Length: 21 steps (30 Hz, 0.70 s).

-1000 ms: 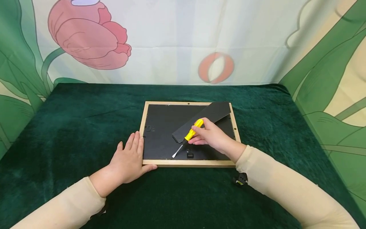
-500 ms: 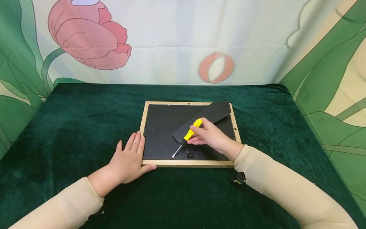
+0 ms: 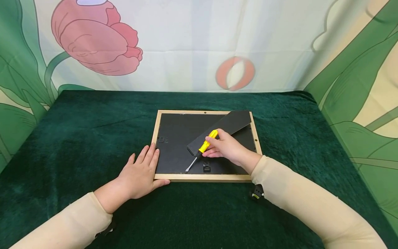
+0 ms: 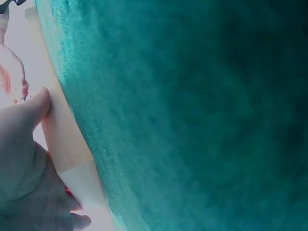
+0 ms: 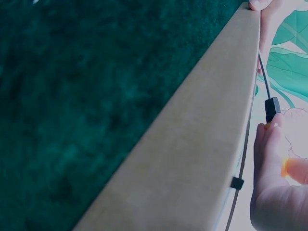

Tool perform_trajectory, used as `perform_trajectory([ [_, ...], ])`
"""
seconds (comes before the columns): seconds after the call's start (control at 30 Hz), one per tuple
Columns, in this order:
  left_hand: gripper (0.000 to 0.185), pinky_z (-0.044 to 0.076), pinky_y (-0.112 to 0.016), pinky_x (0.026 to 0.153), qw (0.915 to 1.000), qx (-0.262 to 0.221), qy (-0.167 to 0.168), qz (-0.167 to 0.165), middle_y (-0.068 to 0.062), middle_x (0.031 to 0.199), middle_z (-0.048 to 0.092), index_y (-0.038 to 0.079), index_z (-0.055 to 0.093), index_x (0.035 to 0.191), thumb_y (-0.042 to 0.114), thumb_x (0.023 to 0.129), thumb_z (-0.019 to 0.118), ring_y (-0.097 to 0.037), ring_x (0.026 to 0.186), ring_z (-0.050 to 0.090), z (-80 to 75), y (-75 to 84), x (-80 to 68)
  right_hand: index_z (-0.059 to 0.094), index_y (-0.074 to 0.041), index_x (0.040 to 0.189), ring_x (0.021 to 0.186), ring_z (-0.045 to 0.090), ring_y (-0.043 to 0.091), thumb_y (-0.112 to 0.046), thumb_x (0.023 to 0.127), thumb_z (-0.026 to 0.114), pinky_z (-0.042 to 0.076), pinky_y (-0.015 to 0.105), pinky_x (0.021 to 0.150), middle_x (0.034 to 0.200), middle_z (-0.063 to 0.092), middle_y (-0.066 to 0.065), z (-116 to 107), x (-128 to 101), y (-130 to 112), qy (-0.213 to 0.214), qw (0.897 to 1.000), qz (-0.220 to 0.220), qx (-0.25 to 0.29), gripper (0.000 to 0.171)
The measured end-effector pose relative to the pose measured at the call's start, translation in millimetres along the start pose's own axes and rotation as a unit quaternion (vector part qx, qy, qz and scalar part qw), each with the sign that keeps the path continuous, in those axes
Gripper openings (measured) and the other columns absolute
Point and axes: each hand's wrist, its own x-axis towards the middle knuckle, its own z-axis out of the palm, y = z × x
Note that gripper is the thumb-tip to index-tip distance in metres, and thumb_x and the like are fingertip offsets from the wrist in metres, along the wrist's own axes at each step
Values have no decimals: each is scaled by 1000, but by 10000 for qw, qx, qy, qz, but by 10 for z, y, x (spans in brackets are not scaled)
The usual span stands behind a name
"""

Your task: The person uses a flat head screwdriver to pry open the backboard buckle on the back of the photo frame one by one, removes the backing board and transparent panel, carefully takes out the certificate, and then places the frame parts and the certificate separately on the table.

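A picture frame (image 3: 205, 177) with a light wood rim lies face down, its black backing board (image 3: 177, 155) showing. My right hand (image 3: 228, 148) grips the yellow handle of a flat screwdriver (image 3: 203, 147). The blade slants down and left to the backing's near edge, left of a small black hanger (image 3: 206, 169); whether the tip touches, I cannot tell. In the right wrist view the dark shank (image 5: 264, 77) runs along the wooden side. My left hand (image 3: 138, 176) rests against the frame's near left corner, fingers straight, thumb along the front side (image 4: 65, 130).
A black stand flap (image 3: 222, 128) lies slantwise across the backing, its upper end over the far right corner. Another hanger (image 3: 161, 139) sits by the left rim. Dark green cloth (image 3: 93, 121) covers the table, and a printed curtain (image 3: 174, 45) hangs behind.
My right hand and the screwdriver have shifted slightly left, the tip closer to the near rim. The left hand's fingers have moved slightly onto the left rim. The frame stays put.
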Motion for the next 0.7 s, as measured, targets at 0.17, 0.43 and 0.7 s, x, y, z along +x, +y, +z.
perform_trajectory([
  [0.17, 97, 17, -55, 92, 10000, -38, -4, -2, -16, 140, 4, 1, 15, 135, 73, 70, 24, -32, 125, 7, -7, 2, -2, 32, -6, 108, 77, 61, 24, -17, 85, 51, 47, 30, 69, 92, 56, 19, 4, 35, 7, 33, 10000, 56, -43, 32],
  [0.43, 98, 17, -55, 92, 9999, -80, -44, -60, -15, 140, 2, 2, 14, 135, 74, 70, 23, -32, 125, 7, 11, -10, -9, 33, -6, 107, 77, 61, 23, -18, 84, 53, 47, 29, 69, 92, 57, 18, 19, 58, -26, -26, 9995, 275, -135, 32],
  [0.7, 98, 17, -55, 92, 10000, -53, -9, -45, -14, 140, 3, 2, 14, 135, 74, 69, 23, -31, 125, 7, 18, 0, 7, 34, -5, 107, 76, 61, 23, -18, 83, 54, 47, 29, 69, 91, 57, 18, -37, 81, -8, -6, 9993, 225, -303, 34],
])
